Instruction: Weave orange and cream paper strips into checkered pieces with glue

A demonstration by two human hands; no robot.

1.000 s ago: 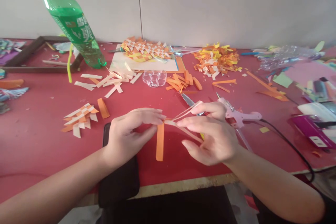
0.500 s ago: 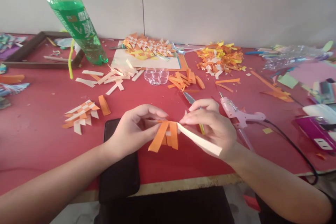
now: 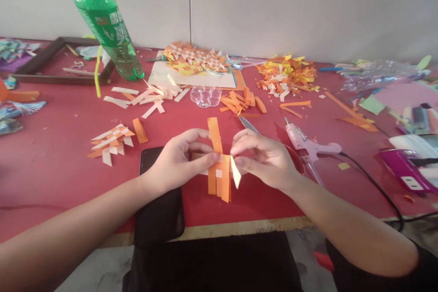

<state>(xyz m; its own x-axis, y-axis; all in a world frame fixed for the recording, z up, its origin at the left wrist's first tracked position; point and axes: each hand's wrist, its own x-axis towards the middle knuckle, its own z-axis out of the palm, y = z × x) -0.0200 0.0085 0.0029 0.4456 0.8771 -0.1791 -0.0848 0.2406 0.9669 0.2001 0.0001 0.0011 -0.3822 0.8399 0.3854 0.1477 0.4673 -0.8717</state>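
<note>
Between my two hands is a small woven piece of orange and cream paper strips [image 3: 225,177]. My left hand [image 3: 186,157] pinches its left side between thumb and fingers. One orange strip [image 3: 215,134] stands up from the weave, while others hang down. At the right edge, my right hand [image 3: 262,157] is closed with thumb and fingertips on a cream paper strip [image 3: 236,172], whose end points down toward me. Scissors [image 3: 248,124] lie partly hidden behind my right hand. Under my left wrist rests a black phone [image 3: 159,216].
A pink glue gun [image 3: 308,141] with a cord lies to the right. At left sit woven paper pieces [image 3: 114,139]. Farther back are cream strips [image 3: 153,98], orange strips [image 3: 239,100], a paper scrap pile [image 3: 287,75], a green bottle [image 3: 114,36] and a dark frame [image 3: 54,80].
One orange strip has been lifted from hanging down to standing up. The cream strip's end has swung from pointing right to hanging downward. My view has shifted slightly.
</note>
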